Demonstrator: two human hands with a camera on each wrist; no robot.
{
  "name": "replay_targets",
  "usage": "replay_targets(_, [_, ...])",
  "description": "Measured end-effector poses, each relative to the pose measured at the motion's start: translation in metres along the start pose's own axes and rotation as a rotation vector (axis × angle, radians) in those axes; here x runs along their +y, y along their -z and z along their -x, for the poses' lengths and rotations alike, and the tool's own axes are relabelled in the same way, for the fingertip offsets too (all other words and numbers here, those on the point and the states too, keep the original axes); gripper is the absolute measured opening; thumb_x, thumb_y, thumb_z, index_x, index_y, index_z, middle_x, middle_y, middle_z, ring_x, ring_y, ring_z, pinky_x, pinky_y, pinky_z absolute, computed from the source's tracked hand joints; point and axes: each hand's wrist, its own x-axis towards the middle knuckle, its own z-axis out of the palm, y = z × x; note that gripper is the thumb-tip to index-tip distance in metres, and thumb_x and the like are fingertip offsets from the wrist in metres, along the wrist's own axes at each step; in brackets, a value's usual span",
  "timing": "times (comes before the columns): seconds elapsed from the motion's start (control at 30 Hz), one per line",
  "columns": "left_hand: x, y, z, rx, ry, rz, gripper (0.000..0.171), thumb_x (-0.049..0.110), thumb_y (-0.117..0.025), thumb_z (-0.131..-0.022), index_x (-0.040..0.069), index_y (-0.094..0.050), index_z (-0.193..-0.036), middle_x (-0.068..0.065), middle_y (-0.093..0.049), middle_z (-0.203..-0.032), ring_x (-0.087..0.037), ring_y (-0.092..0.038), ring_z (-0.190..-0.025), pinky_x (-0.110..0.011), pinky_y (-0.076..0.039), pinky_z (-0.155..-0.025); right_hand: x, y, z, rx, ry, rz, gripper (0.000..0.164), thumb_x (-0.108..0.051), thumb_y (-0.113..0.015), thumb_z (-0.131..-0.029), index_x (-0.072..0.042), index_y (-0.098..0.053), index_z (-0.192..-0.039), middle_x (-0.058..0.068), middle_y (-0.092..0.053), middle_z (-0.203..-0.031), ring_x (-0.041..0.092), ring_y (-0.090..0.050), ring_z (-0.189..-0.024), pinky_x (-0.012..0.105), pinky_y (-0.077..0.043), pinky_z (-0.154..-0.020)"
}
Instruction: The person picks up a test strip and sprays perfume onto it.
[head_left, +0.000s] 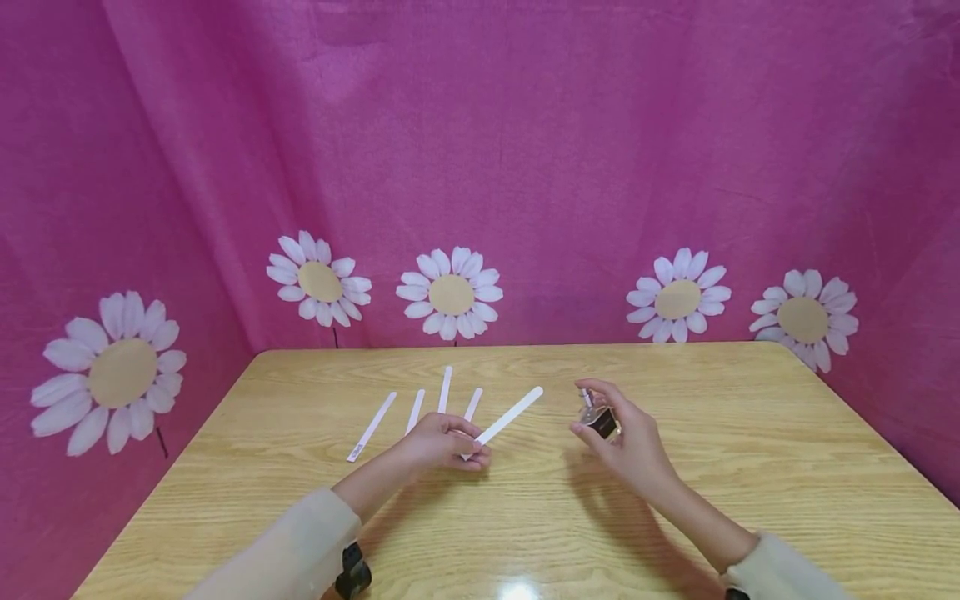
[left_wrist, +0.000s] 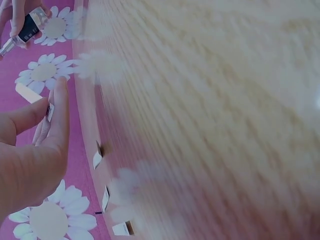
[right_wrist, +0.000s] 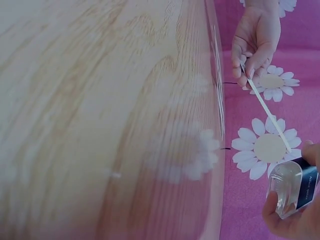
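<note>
A white paper scent strip is pinched by its near end between the thumb and fingers of my left hand. Its long free end slants up and to the right. My right hand holds a small glass perfume bottle with a dark label, tilted, above the table. The index fingertip is at the sprayer top and the thumb at the bottle's base. In the right wrist view the clear bottle is close to the tip of the strip; in the head view a gap separates them.
Several more white strips lie fanned out on the wooden table, beyond and left of the left hand. The leftmost strip has dark print at its near end. A pink curtain with daisies hangs behind the table.
</note>
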Motion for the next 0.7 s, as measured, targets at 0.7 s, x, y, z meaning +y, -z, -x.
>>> replay_targets(0.7, [0.005,-0.020,0.002,0.048,-0.008,0.074,0.023,-0.006,-0.050,-0.093,-0.017,-0.048,-0.114,-0.034,-0.065,-0.111,-0.018,-0.072,-0.083,-0.034,-0.059,-0.084,-0.011,-0.016,-0.013,0.019,0.041,0.011,0.055,-0.007,-0.080,-0.074,-0.011,-0.059,-0.124,0.015,-0.071,-0.102,0.014,-0.059,-0.074,0.016,-0.045,-0.047])
